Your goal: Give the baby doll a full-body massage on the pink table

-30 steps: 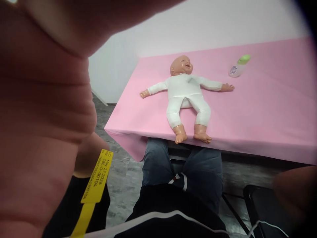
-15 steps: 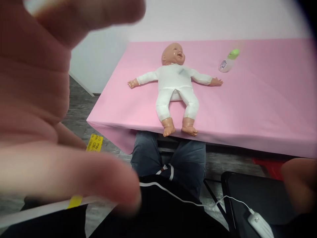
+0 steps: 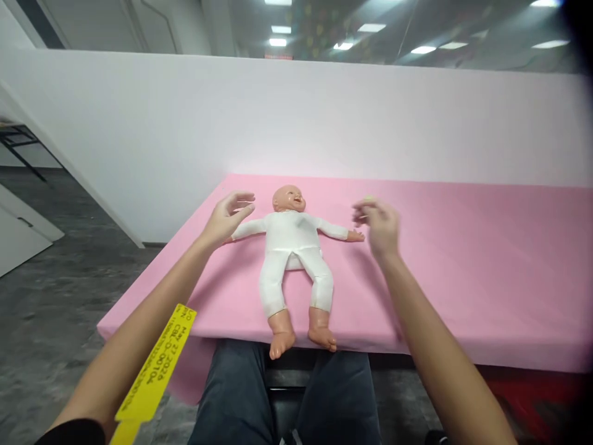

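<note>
A baby doll (image 3: 293,238) with a white cloth body and bare plastic head, hands and feet lies face up on the pink-covered table (image 3: 463,266). My left hand (image 3: 230,216) is open, its fingers spread and slightly bent, above the doll's outstretched arm on the left. Over the other side, my right hand (image 3: 378,225) hovers near the doll's hand, fingers loosely bent, apart and a little blurred. A bit of the bottle's green cap (image 3: 369,198) shows just behind my right hand, which hides the rest. Neither hand visibly holds anything.
A white partition (image 3: 296,117) stands along the table's far edge. At the lower left, a yellow printed tag (image 3: 157,371) hangs in front of my left forearm. The doll's feet reach over the table's near edge, above my legs (image 3: 241,395).
My left hand has moved from close before the camera to beside the doll. My right hand has come up from the lower right to over the table. The view has tilted up.
</note>
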Available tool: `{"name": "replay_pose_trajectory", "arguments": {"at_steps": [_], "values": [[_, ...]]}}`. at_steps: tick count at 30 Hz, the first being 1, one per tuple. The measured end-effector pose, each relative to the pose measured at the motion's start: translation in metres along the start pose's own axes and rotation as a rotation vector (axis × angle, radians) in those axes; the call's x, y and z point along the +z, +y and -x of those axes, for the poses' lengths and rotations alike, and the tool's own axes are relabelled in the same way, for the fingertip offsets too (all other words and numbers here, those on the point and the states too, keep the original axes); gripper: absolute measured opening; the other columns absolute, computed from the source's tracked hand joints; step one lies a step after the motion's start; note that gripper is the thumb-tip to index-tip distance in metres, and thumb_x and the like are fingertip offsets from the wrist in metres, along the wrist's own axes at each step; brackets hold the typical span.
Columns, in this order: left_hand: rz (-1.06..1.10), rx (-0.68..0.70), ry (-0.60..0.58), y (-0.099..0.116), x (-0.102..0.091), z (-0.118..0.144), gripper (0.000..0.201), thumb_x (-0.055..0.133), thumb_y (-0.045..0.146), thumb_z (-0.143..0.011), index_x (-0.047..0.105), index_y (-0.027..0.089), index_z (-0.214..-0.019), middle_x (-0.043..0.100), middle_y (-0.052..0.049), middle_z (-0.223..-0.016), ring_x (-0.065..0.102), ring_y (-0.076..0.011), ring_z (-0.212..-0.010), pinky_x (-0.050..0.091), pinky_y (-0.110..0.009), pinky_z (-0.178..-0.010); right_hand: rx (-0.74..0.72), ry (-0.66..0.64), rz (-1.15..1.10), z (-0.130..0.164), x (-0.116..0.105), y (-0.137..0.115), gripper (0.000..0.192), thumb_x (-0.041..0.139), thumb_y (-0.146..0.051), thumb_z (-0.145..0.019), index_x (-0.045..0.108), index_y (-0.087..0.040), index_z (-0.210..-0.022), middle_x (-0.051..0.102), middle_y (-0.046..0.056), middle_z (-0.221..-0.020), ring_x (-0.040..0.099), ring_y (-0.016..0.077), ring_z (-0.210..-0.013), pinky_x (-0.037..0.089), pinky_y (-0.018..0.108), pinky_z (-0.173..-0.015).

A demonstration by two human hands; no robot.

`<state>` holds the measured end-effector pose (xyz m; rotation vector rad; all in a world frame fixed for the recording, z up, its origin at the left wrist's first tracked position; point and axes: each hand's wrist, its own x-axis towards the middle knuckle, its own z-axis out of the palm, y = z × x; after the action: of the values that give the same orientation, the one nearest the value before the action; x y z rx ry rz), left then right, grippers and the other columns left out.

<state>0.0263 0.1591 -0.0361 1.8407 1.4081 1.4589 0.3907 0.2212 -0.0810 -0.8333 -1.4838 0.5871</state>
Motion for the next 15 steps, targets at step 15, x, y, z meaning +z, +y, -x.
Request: {"name": "replay_pose_trajectory", "arguments": {"at_steps": [15], "values": [[-0.499,-0.058,-0.235,-0.071,0.053,-0.008,0.044,0.052,0.063,-0.095,0.069,0.022,-0.097,0.076,-0.004,-0.096,0.067,-0.0266,-0.088,0.047,-0.037,-0.082,0.074,-0.511,0.467,0.002,0.064,0.053,0.033,0.047,-0.043,-0.103,0.072,-0.024,-0.111,0.075,0.006,-0.113,0.067,0.0229,-0.105,0.048,0.035,-0.092]]}}
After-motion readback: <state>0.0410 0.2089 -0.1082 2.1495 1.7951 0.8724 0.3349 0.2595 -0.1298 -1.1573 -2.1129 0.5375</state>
